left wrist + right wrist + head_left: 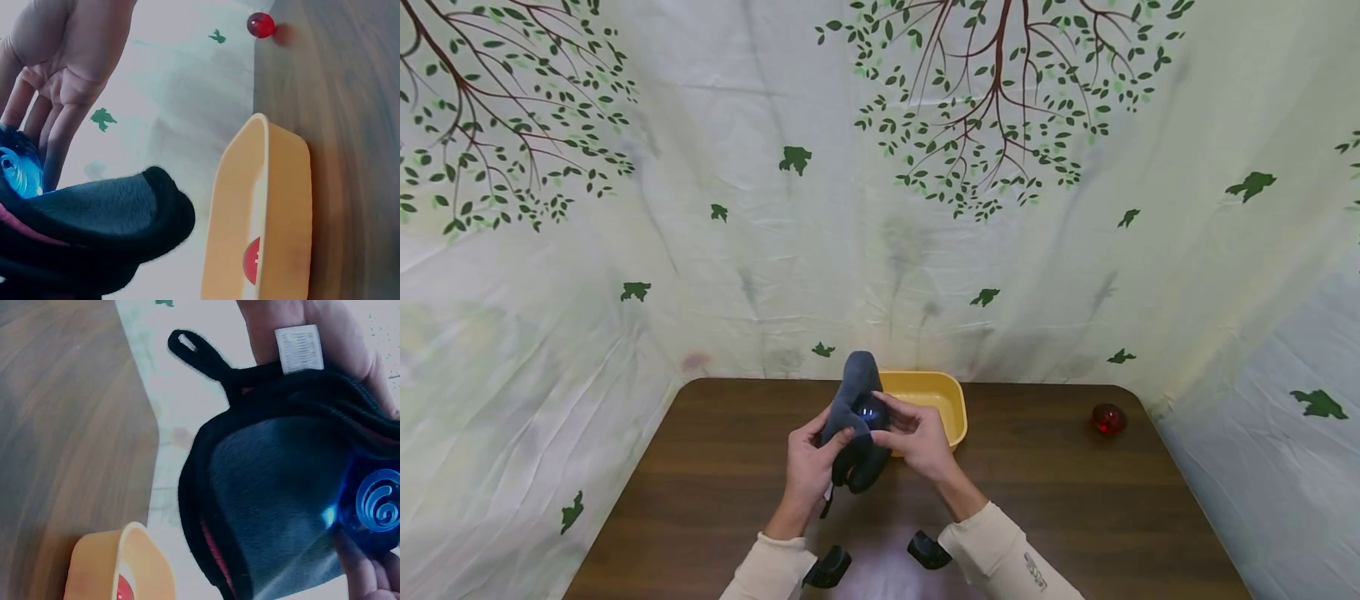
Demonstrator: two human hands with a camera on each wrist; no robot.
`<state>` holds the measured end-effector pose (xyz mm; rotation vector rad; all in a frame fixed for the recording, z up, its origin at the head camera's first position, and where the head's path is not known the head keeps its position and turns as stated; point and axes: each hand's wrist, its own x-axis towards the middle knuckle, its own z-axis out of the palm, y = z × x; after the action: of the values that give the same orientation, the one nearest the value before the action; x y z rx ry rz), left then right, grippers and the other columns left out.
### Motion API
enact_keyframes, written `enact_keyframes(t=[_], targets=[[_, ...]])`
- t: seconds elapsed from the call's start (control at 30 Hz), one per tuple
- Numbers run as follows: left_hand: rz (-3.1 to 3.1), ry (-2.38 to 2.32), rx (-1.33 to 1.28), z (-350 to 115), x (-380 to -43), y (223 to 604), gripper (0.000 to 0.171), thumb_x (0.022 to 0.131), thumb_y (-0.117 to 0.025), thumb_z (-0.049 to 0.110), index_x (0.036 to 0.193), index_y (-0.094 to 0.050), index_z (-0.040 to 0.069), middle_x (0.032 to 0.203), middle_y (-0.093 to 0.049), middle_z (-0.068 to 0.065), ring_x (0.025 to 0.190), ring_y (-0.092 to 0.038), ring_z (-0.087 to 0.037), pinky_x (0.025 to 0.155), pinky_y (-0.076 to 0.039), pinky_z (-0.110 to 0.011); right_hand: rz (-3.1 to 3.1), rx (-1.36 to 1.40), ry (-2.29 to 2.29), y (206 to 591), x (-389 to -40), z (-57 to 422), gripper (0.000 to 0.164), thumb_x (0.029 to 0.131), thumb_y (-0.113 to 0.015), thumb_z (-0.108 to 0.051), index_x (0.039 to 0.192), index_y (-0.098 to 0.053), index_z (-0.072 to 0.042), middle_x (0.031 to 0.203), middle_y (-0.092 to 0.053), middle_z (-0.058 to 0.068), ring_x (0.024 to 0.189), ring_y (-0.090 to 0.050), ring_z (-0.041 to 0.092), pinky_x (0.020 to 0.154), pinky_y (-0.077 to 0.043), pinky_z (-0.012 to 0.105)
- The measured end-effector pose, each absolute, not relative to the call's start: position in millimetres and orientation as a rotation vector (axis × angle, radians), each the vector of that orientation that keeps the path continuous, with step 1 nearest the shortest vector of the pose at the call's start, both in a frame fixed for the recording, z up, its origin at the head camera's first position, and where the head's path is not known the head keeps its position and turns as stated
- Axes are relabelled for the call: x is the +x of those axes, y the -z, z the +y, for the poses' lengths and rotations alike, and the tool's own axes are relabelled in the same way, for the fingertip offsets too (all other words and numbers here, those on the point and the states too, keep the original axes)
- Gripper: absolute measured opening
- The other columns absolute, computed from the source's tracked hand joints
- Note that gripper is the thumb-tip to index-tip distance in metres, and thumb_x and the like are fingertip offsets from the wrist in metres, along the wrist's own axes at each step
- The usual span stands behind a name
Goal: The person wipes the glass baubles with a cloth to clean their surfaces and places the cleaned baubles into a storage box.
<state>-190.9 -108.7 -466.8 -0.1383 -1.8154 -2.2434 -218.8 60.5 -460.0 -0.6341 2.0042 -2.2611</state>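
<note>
Both hands were up over the near part of the table [700, 500], working a grey mitt [855, 421], prob. an oven mitt w/ black trim, a hanging loop and a white label at the cuff. L hand [808, 467] had it pinched, thumb on front and fingers curled behind, low on the left side. R hand [917, 437] was on the mitt's right side; its fingers closed on a blue ball [375, 509], translucent w/ a swirl mark, pressed right against the grey fabric near the middle of the mitt.

Judgement on doing this well: L hand should keep the cuff steady and the opening spread, so R hand can move the ball w/o fabric bunching; a firm fingertip grip matters, since a smooth ball could slip and roll off the table. Can't tell if the ball sat partly inside the opening or just against the outside.

So the ball was at R fingertips, touching them, and just beside L thumb, w/ the mitt between it and L palm.

Just behind the hands: a yellow tub [936, 396], w/ sth red [252, 261] lying inside. Further back, well apart to the right, a red ball [1108, 418] near the far edge. Beyond that, the leaf-print sheet [880, 208] as backdrop.
</note>
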Motion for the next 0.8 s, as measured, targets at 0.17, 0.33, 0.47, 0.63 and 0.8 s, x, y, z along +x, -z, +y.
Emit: enact_keyframes(t=[0.17,0.33,0.47,0.63,0.8], targets=[[-1.818,2.219,-0.086,-107.7,-192.1,466.5,0.041,0.088,-0.067,-0.002,0.125,-0.056,-0.014,0.105,-0.071,-0.009,0.088,-0.067,-0.01,0.076,-0.056,-0.024,2.074,-0.935,2.248,465.2,-222.9,60.5,0.054,0.077,-0.075,0.007,0.128,-0.058,0.006,0.132,-0.057,0.021,0.125,-0.052,0.028,0.102,-0.043,0.035],[-1.821,2.206,-0.129,-107.8,-194.8,466.8,0.039,0.089,-0.066,-0.001,0.125,-0.057,-0.013,0.106,-0.07,-0.013,0.088,-0.068,-0.012,0.076,-0.057,-0.027,2.197,-1.11,2.184,468.4,-227.7,61.5,0.05,0.077,-0.076,0.004,0.125,-0.062,0.004,0.131,-0.059,0.015,0.127,-0.051,0.023,0.106,-0.039,0.034],[-1.824,2.214,-0.14,-109.1,-195.6,467.0,0.039,0.088,-0.066,-0.003,0.124,-0.057,-0.012,0.106,-0.07,-0.014,0.087,-0.068,-0.013,0.076,-0.057,-0.028,2.295,-1.026,2.145,469.5,-228.1,61.4,0.051,0.076,-0.079,0.001,0.125,-0.063,0.0,0.128,-0.062,0.013,0.121,-0.056,0.024,0.099,-0.046,0.034],[-1.835,2.24,-0.15,-110.9,-197.2,467.7,0.042,0.086,-0.068,-0.003,0.126,-0.057,-0.011,0.112,-0.068,-0.019,0.089,-0.068,-0.014,0.078,-0.057,-0.029,2.286,-0.7,2.144,468.3,-225.4,60.7,0.05,0.078,-0.08,-0.004,0.125,-0.065,-0.006,0.123,-0.064,0.014,0.105,-0.065,0.029,0.083,-0.055,0.033],[-1.867,2.231,-0.187,-112.0,-198.3,467.2,0.045,0.085,-0.068,-0.005,0.127,-0.054,-0.012,0.116,-0.064,-0.027,0.091,-0.067,-0.012,0.079,-0.056,-0.028,2.212,-0.531,2.126,459.7,-222.9,58.4,0.043,0.087,-0.073,-0.016,0.125,-0.062,0.002,0.118,-0.064,0.021,0.1,-0.066,0.033,0.076,-0.057,0.036]])
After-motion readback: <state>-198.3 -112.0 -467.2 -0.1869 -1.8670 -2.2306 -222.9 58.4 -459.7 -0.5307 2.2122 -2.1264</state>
